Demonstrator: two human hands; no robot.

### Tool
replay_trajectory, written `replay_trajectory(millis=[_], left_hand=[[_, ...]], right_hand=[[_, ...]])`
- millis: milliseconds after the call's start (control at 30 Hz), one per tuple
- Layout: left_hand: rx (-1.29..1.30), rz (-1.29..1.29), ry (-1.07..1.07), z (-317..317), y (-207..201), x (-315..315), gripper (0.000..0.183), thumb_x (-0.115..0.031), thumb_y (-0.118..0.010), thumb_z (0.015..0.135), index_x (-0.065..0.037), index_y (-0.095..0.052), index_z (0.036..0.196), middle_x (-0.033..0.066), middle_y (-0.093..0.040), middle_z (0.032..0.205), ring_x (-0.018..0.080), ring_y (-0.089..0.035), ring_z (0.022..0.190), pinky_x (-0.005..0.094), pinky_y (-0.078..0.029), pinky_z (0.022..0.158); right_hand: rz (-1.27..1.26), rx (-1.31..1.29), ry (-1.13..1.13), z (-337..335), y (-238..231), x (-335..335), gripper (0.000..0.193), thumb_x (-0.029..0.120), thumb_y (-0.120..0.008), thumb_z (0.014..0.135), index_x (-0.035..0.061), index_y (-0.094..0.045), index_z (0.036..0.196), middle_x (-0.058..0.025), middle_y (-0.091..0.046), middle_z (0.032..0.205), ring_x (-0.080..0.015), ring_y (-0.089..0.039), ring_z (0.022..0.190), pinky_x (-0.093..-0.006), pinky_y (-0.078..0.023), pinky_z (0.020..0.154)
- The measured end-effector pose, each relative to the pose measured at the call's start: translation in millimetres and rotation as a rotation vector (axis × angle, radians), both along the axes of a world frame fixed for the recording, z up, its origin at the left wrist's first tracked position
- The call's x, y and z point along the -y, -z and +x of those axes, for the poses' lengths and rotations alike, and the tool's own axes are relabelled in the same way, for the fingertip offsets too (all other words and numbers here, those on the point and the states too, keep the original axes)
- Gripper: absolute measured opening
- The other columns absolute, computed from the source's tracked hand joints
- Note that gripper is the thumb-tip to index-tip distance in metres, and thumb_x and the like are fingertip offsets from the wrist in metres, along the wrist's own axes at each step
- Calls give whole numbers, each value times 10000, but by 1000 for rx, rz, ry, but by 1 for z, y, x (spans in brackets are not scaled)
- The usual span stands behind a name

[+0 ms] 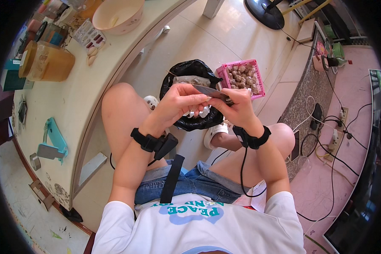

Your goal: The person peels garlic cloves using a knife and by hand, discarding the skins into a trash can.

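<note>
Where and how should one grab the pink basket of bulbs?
Probably pinch the rim of the pink basket at its right-hand wall, coming from the right. It stands upright and open-topped, so the straight rim is exposed, and that wall faces away from the black bag and the right hand, which crowd its left.

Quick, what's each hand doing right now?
Left hand: closed, apparently pinching a small pale piece, too small to identify.
Right hand: closed, holding a grey metal-bladed knife.
</note>
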State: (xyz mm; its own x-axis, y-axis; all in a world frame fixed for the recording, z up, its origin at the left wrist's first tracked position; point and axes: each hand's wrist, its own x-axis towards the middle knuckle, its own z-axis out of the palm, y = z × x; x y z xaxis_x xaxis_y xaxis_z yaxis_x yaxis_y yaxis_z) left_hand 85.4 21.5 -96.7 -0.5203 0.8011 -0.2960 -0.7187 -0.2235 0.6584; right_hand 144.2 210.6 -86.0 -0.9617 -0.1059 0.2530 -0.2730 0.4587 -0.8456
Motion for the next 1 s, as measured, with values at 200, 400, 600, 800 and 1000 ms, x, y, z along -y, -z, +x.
replay_trajectory(millis=[200,400,600,800,1000], left_hand=[[3,23,-17,0,-1,1,134,-79,-596,845,40,-624,899,73,-624,767,97,-583,649,216,-471,550],[-20,12,-11,-1,-2,1,129,-74,-597,840,41,-623,893,77,-623,761,101,-585,649,218,-471,548],[-19,3,-38,1,3,0,118,-78,-591,842,34,-621,865,75,-625,761,103,-586,648,215,-470,554],[-12,12,-71,0,2,-1,127,-75,-589,848,33,-639,893,67,-634,768,96,-586,659,205,-470,566],[-21,-35,-99,1,-4,-2,151,-82,-588,847,49,-637,903,83,-617,753,114,-548,617,228,-441,552]], right_hand=[[-6,-20,12,0,-2,2,152,139,-737,729,22,-652,776,-125,-561,572,-178,-529,449,-260,-407,438],[-24,13,-12,1,-10,3,110,103,-700,750,22,-661,813,-118,-567,573,-155,-523,446,-252,-404,437],[-38,153,-63,2,-15,2,101,79,-640,780,6,-659,848,-99,-545,547,-97,-496,443,-236,-395,434],[-120,260,-21,2,-8,3,113,87,-635,792,-12,-651,846,-94,-532,539,-82,-450,448,-227,-386,434],[15,121,24,0,-17,0,146,114,-706,738,7,-657,823,-100,-537,545,-90,-488,462,-235,-397,445]])
